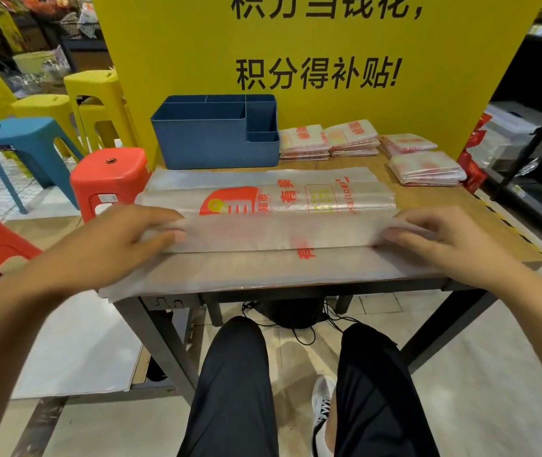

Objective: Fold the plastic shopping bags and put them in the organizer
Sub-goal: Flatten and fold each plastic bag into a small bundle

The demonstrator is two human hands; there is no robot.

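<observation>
A small wooden-topped table on grey metal legs point(480, 206) stands before a tall yellow signboard printed with black Chinese characters point(316, 44). Yellow point(98, 94), blue point(25, 140) and red plastic stools point(111, 173) crowd the pale tiled floor point(494, 374); dark shelving point(533, 153) lines the right.

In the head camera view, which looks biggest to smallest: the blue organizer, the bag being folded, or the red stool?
1. Plastic shopping bag
2. Blue organizer
3. Red stool, though partly hidden by the table, so less sure.
</observation>
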